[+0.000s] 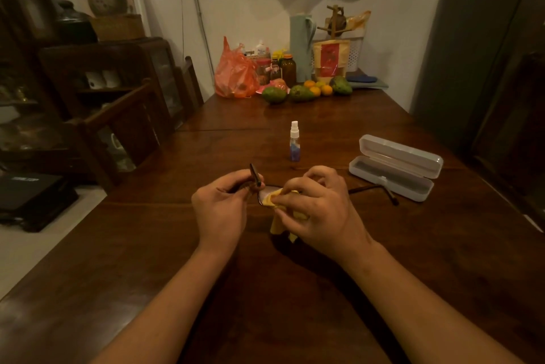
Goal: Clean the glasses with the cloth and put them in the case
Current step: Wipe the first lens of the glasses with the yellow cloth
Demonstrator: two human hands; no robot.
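Dark-framed glasses (372, 188) are held above the wooden table (413, 260) in front of me. My left hand (221, 210) grips their left end, where one temple arm sticks up. My right hand (317, 210) pinches a yellow cloth (280, 226) around a lens; the cloth hangs down below my fingers. The other temple arm pokes out to the right past my right hand. Most of the frame is hidden by my hands and the cloth. A pale case (395, 167) lies open to the right, nothing inside it.
A small spray bottle (294, 141) stands just beyond my hands. At the table's far end sit fruit (300, 92), jars, an orange plastic bag (234, 73) and a pale jug (300, 45). A wooden chair (124, 133) and dark cabinets stand on the left.
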